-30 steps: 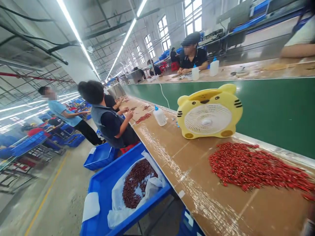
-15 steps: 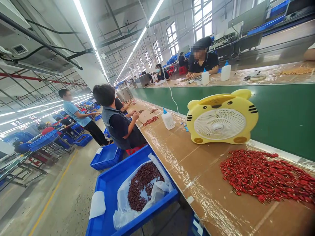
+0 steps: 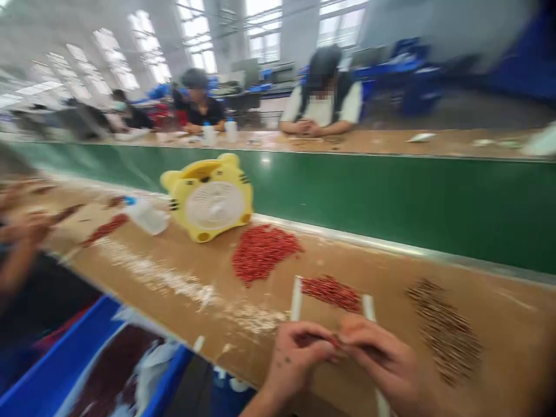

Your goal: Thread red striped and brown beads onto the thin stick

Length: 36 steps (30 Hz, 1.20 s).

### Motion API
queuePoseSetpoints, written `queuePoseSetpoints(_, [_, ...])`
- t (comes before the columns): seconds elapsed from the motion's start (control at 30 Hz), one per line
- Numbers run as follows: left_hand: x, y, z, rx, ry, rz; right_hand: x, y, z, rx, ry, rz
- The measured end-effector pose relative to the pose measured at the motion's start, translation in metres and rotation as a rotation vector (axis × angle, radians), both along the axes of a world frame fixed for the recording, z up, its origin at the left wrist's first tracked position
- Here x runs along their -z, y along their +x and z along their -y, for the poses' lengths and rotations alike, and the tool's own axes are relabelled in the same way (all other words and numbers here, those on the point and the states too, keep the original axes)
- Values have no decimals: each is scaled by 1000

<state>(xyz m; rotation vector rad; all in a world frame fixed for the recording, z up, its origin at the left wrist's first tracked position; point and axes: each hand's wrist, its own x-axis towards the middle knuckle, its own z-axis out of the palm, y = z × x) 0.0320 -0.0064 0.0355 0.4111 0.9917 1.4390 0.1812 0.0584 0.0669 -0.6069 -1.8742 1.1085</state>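
The picture is smeared by motion. My left hand (image 3: pixel 294 358) and my right hand (image 3: pixel 384 359) meet at the near edge of the brown worktable (image 3: pixel 182 272), fingers pinched together on a small red part (image 3: pixel 334 341) between them. Just beyond my hands lies a small heap of red parts (image 3: pixel 330 292) between two white strips (image 3: pixel 296 298). A bigger pile of red parts (image 3: pixel 260 252) lies further back to the left. A patch of dark parts (image 3: pixel 443 324) lies to the right of my right hand.
A yellow tiger-shaped desk fan (image 3: pixel 208 196) and a white squeeze bottle (image 3: pixel 145 215) stand at the back left. A green conveyor belt (image 3: pixel 391 197) runs behind the table, with people seated beyond it. A blue bin (image 3: pixel 65 370) sits lower left; a co-worker's arm (image 3: pixel 19 243) is at far left.
The view has swung from the left down the line back to the table in front of me. My two hands have come into view, pinched together on a small red part.
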Motion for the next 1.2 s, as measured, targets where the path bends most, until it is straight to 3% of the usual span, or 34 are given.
queuePoseSetpoints(0.27, [3,-10,-3,64,24,25,18,-1,0,13,-88,-91])
queuePoseSetpoints(0.57, [7,-12,-5,65,9,-107,20,3,1,-19,-14,-38])
queuePoseSetpoints(0.7, [9,-14,-5,72,34,-182,22,2,1,7,-144,18])
queuePoseSetpoints(0.9, [4,-18,-4,32,231,-520,21,3,2,37,-458,-8])
queuePoseSetpoints(1.07, [-4,-22,-1,-36,378,-777,12,3,5,52,-445,87])
queuePoseSetpoints(1.2, [-9,-23,3,-33,443,-869,7,4,9,38,-416,106])
